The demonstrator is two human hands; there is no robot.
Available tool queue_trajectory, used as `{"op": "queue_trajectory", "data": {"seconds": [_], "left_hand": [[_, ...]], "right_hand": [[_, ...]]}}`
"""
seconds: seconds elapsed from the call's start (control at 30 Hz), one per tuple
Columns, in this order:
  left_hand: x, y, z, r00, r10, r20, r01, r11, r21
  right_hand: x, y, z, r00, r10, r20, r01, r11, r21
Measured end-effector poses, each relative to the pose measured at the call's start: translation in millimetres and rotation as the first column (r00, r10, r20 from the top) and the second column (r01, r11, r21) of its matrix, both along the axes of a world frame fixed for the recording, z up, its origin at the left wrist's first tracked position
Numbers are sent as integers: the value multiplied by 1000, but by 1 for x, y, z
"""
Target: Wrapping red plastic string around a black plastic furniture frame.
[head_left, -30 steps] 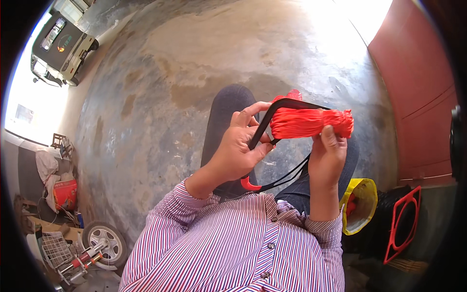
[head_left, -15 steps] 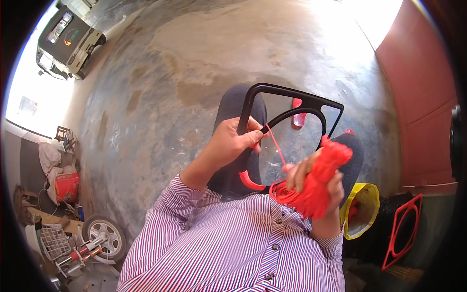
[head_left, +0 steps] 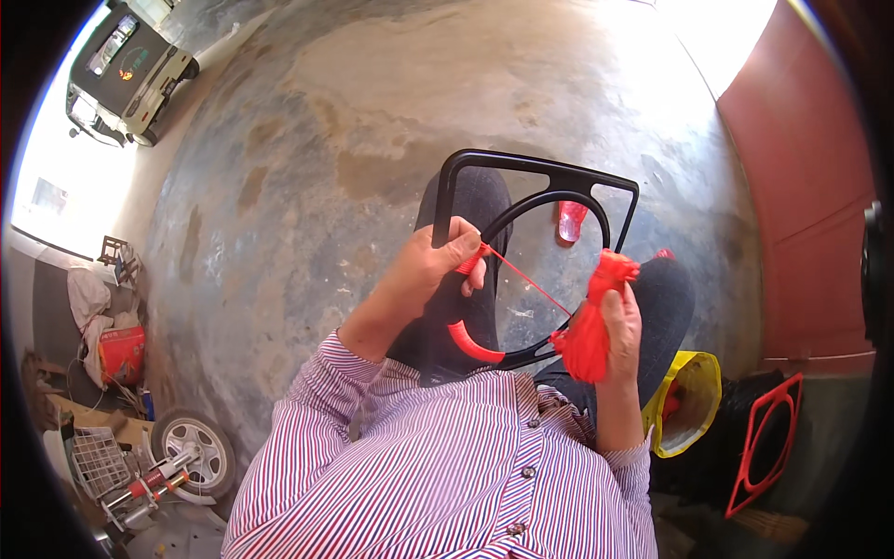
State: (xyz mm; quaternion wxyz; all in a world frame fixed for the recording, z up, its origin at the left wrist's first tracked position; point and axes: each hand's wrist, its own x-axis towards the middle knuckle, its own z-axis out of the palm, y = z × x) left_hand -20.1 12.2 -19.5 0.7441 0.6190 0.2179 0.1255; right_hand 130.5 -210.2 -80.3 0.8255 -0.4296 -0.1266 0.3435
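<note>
A black frame [head_left: 521, 165] with a round ring inside its angular outline stands tilted over my lap. My left hand [head_left: 424, 275] grips its left side, thumb and fingers closed where red cord is wound round the ring. Lower on the ring, another stretch is covered by a red wrapping [head_left: 473, 343]. In my right hand [head_left: 620, 337] is a hank of red cord [head_left: 585, 345], bunched and hanging down. One thin strand [head_left: 531, 280] runs straight from the left fingertips to this hank, crossing the ring's opening.
At my right sit an open yellow bag [head_left: 711, 391] with red stuff inside and a red frame [head_left: 745, 484] of similar shape. A small spoked wheel [head_left: 194, 456] lies at lower left. A red slipper [head_left: 570, 222] shows beyond the ring; a vehicle [head_left: 140, 70] stands far left.
My right hand has moved slightly away from my body, and the hank hangs lower and more narrowly. The strand is now longer and slants more. The frame and left hand have shifted slightly left.
</note>
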Motion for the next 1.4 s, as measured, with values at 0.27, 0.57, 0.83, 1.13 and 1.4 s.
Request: {"op": "queue_trajectory", "data": {"seconds": [0.27,0.57,0.83,1.13,1.4], "left_hand": [[-7,-5,8,947,-242,213,317,819,-479],[-2,-25,23,992,-19,124,79,860,-504],[0,-26,4,984,-54,170,153,743,-652],[5,-23,3,999,23,48,31,485,-874],[7,-24,-9,989,115,91,-10,673,-739]], "right_hand": [[5,67,4,787,225,574,96,875,-475],[4,102,15,784,172,596,8,958,-286],[13,93,23,960,276,51,-278,960,33],[14,92,33,901,434,10,-406,833,375],[4,69,29,933,287,216,-268,957,-113]]}}
